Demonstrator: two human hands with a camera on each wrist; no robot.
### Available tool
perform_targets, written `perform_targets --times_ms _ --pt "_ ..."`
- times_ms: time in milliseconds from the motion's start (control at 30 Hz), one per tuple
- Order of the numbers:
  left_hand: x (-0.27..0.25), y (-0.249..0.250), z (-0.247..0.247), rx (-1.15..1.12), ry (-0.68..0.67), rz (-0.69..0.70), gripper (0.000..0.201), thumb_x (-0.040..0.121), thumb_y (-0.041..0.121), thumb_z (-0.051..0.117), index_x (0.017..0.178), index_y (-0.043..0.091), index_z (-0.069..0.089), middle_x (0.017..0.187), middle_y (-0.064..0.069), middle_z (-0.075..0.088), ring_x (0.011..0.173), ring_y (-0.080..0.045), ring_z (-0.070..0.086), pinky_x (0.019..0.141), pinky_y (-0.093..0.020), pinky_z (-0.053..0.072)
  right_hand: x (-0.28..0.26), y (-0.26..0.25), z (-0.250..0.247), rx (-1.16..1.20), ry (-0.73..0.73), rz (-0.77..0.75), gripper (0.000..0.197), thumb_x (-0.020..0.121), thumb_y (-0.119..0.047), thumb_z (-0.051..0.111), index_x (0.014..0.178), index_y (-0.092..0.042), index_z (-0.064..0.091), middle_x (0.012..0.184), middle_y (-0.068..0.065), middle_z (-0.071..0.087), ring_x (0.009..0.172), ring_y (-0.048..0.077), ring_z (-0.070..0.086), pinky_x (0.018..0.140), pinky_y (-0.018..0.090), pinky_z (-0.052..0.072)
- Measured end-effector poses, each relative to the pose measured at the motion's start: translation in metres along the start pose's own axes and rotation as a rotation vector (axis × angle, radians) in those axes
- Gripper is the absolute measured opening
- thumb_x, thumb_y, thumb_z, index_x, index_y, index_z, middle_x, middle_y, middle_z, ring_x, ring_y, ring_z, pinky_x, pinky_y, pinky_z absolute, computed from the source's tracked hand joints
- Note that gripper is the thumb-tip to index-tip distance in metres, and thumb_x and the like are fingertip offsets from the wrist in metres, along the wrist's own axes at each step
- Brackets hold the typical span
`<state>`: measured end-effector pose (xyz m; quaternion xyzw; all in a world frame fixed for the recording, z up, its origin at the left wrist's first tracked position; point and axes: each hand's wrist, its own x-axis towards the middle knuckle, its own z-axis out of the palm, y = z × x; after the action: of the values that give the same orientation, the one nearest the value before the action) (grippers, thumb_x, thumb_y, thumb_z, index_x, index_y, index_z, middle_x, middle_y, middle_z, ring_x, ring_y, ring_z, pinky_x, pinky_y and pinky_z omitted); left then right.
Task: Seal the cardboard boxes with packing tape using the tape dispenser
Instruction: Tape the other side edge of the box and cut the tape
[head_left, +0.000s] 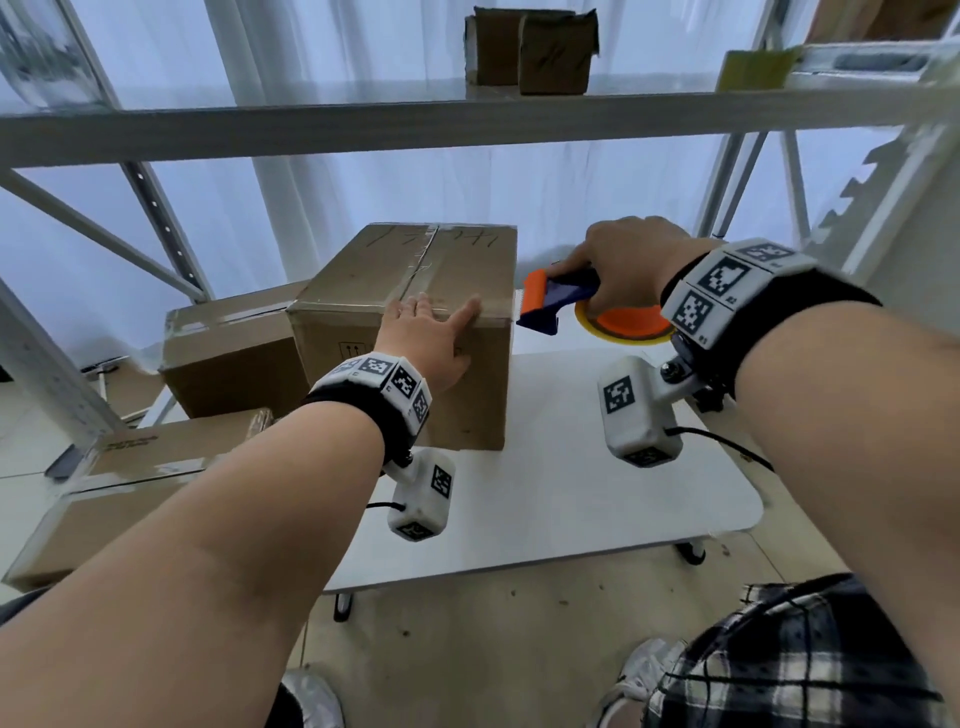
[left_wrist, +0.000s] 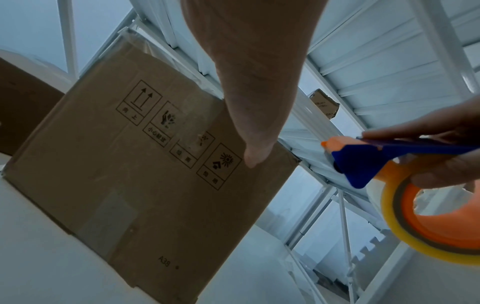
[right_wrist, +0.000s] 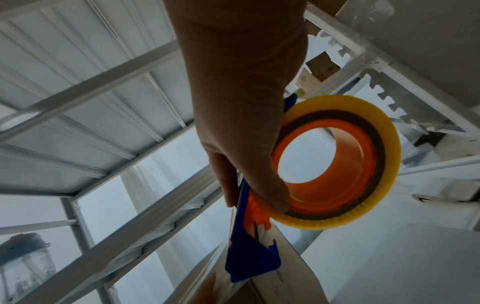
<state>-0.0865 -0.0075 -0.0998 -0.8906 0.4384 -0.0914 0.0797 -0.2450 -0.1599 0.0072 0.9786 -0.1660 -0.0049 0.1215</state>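
A person stands at a white rounded-corner surface (head_left: 597, 499) w/ a tall brown cardboard box (head_left: 410, 332) upright on it, near its back-left part. Clear tape already runs along the box's top centre seam and across its near top edge.

Left hand (head_left: 431, 338) lies against the box's near top edge: fingers straight, spread over the top, palm on the front face. It is flat, grasping nothing, just steadying. Right hand (head_left: 628, 270) is clenched round a blue-and-orange plastic tape dispenser (head_left: 556, 299) carrying a yellowish roll of clear packing tape (head_left: 623, 327). The grip is on the dispenser's blue handle, thumb by the roll's orange core.

Risks, as judgement: the dispenser's toothed front sits just beside the box's right top corner, close to the left hand's index finger, so a quick pull toward the body could catch that finger. Whether a tape strand is attached to the box can't be told; if not cut clean, it may curl back and stick to itself. A tall box could tip if the flat hand lifts.

Relative to the right grip, the box is to its left and slightly lower, near but apart. More brown boxes (head_left: 234, 353) sit left of the surface.
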Motion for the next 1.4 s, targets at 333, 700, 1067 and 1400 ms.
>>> perform_targets --times_ms 333,700,1067,1400 --pt "0.008 0.012 -0.009 -0.076 0.025 0.097 0.063 0.098 0.046 0.040 0.152 0.029 0.012 0.160 -0.008 0.003 0.147 -0.022 0.004 0.120 -0.041 0.001 0.002 0.008 0.027 0.026 0.035 0.018 0.056 0.083 -0.026 0.061 0.132 -0.050 0.047 0.084 -0.008 0.046 0.085 0.019 0.047 0.074 0.033 0.030" --pt "0.004 0.024 0.007 -0.133 0.116 0.131 0.069 0.094 0.057 0.038 0.150 0.039 0.002 0.159 -0.011 0.012 0.146 -0.027 0.012 0.119 -0.037 0.010 -0.027 0.045 0.062 0.129 0.026 0.075 0.063 0.085 -0.039 0.061 0.140 -0.053 0.033 0.097 -0.001 0.042 0.100 0.026 0.053 0.077 0.035 0.044" --pt "0.008 0.026 0.015 -0.156 0.196 0.159 0.067 0.096 0.046 0.044 0.152 0.032 0.009 0.160 -0.006 0.011 0.147 -0.023 0.007 0.119 -0.037 0.003 -0.015 0.033 0.052 -0.181 -0.069 0.142 0.045 0.089 -0.022 0.049 0.121 -0.054 0.051 0.080 -0.006 0.037 0.085 0.023 0.040 0.076 0.033 0.029" --pt "0.013 0.021 0.025 -0.179 0.287 0.250 0.070 0.095 0.036 0.051 0.152 0.026 0.012 0.159 0.003 0.015 0.146 -0.016 0.012 0.118 -0.031 0.003 0.029 -0.009 0.067 -0.162 -0.201 0.221 0.037 0.088 -0.021 0.055 0.124 -0.029 0.059 0.103 0.003 0.053 0.101 0.027 0.049 0.088 0.037 0.035"
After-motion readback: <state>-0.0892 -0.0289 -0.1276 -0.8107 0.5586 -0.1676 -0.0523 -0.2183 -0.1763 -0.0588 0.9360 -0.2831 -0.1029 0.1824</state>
